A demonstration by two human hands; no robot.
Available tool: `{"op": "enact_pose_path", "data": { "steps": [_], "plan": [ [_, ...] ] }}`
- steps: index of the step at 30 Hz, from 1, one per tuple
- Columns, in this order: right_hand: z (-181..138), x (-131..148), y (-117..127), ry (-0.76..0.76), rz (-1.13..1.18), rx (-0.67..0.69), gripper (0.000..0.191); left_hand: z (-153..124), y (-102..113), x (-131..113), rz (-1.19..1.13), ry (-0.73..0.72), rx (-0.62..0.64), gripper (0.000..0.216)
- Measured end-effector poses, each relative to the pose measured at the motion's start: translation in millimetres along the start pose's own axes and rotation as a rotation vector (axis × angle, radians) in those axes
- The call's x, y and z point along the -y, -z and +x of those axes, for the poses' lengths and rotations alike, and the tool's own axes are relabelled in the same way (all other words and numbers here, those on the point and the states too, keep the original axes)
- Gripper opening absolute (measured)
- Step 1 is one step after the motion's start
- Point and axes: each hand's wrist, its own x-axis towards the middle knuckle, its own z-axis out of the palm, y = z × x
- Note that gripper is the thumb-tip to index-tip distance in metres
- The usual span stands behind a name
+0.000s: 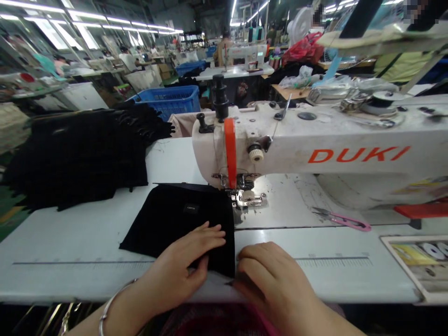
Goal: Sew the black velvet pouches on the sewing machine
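Observation:
A black fabric panel (168,219) with a small dark label (191,208) lies on the sewing machine table, its right edge beside the presser foot (248,199). Flat on the panel's lower right part rests my left hand (185,261), fingers stretched out and a bangle on the wrist. My right hand (268,275) is closed, its fingers curled at the panel's near right corner and seemingly pinching the edge there; the fingertips are partly hidden. The white sewing machine (315,140) with an orange lever (230,151) stands just beyond both hands.
A thick stack of black fabric pieces (77,154) covers the table's left back. Pink-handled thread snips (343,219) lie to the right, near a shallow tray with bobbins (425,261). A blue crate (168,99) stands behind, with other machines and people farther off.

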Motion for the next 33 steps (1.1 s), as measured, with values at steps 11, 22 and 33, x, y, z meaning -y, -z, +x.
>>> {"op": "enact_pose_path", "data": {
  "steps": [11, 22, 33],
  "plan": [
    [-1.7, -6.4, -7.4, 0.246, -0.023, -0.019, 0.018, 6.8, 6.2, -19.2, 0.182, -0.261, -0.103, 0.038],
    [6.0, -6.2, -4.0, 0.287, -0.078, -0.074, 0.027, 9.5, -0.1, -17.1, 0.28, -0.299, 0.108, 0.038],
    [12.3, -13.3, 4.4, 0.191, 0.022, 0.012, 0.022, 16.6, -7.2, 11.0, 0.208, -0.344, 0.019, 0.03]
  ]
}}
